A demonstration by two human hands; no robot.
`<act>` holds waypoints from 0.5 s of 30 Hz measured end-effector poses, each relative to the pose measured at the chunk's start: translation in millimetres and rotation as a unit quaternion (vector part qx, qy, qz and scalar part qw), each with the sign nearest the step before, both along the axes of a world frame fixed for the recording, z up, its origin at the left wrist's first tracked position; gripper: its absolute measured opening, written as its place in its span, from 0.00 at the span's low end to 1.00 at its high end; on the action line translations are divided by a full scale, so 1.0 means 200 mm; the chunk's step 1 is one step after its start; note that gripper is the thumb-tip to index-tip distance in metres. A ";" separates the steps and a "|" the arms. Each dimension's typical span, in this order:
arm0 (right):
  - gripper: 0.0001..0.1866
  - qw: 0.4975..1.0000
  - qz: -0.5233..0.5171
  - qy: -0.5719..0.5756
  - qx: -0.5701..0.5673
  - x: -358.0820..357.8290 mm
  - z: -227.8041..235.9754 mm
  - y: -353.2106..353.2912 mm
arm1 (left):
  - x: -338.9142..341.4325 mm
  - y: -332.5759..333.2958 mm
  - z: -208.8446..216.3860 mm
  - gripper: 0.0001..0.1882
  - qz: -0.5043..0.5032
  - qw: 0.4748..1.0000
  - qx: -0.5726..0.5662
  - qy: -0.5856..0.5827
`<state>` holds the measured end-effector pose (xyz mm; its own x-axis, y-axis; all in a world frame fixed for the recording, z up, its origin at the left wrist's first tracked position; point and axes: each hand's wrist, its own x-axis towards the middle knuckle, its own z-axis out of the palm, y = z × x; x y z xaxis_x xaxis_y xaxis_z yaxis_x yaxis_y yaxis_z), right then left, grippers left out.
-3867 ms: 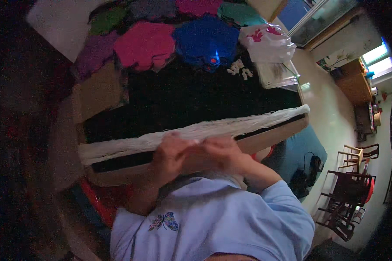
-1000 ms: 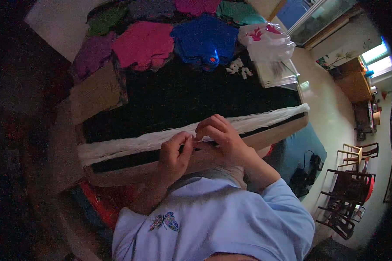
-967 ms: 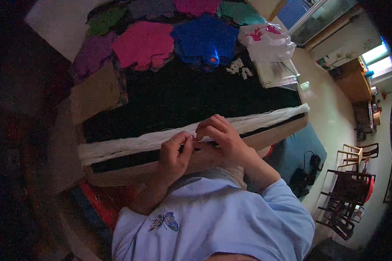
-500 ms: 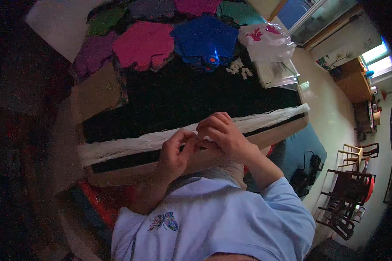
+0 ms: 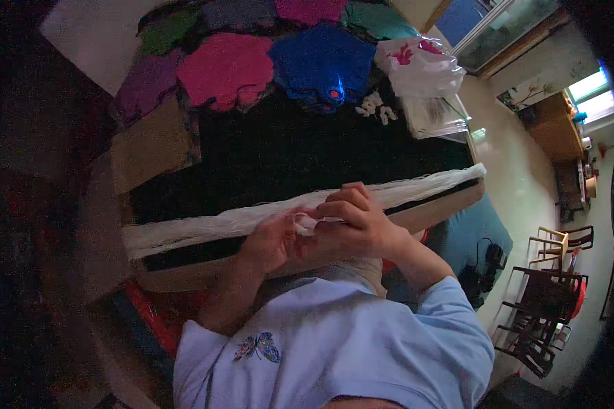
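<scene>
A long bundle of white thread (image 5: 184,235) lies stretched across the near side of the dark tabletop, running from the left edge to the right corner. My two hands meet just in front of its middle. A small loop of white thread (image 5: 305,223) shows between them. My right hand (image 5: 358,221) is closed, its curled fingers pinching this thread. My left hand (image 5: 271,240) is bent around the other side of the loop; its fingertips are somewhat blurred. Whether the loop is joined to the long bundle cannot be made out.
Stacks of coloured fabric pieces, among them a pink one (image 5: 225,71) and a blue one (image 5: 323,65), line the far side. Small white twisted pieces (image 5: 375,108) lie near a white plastic bag (image 5: 424,67). Cardboard (image 5: 153,146) rests at left; chairs (image 5: 546,293) stand at right.
My hands have drawn slightly apart, the left shifting left and the right a little right and down. White thread between them now shows as a loop.
</scene>
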<state>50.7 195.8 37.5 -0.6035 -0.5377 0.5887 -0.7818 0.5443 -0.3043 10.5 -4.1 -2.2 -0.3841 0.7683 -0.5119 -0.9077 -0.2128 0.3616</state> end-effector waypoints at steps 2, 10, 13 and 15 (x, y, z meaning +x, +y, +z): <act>0.13 1.000 0.003 0.005 0.009 0.01 -0.03 0.00 | 0.03 0.02 -0.04 0.11 0.013 0.994 -0.029 0.108; 0.06 0.801 0.001 -0.486 -0.349 0.00 -0.12 -0.04 | 0.02 0.01 0.09 0.08 0.067 0.756 -0.178 0.627; 0.06 0.667 0.025 -0.581 -0.465 0.00 -0.14 -0.04 | 0.04 0.04 0.08 0.10 0.099 0.511 -0.236 0.821; 0.06 0.647 0.022 -0.593 -0.479 0.00 -0.15 -0.04 | 0.04 0.04 0.07 0.10 0.099 0.463 -0.262 0.841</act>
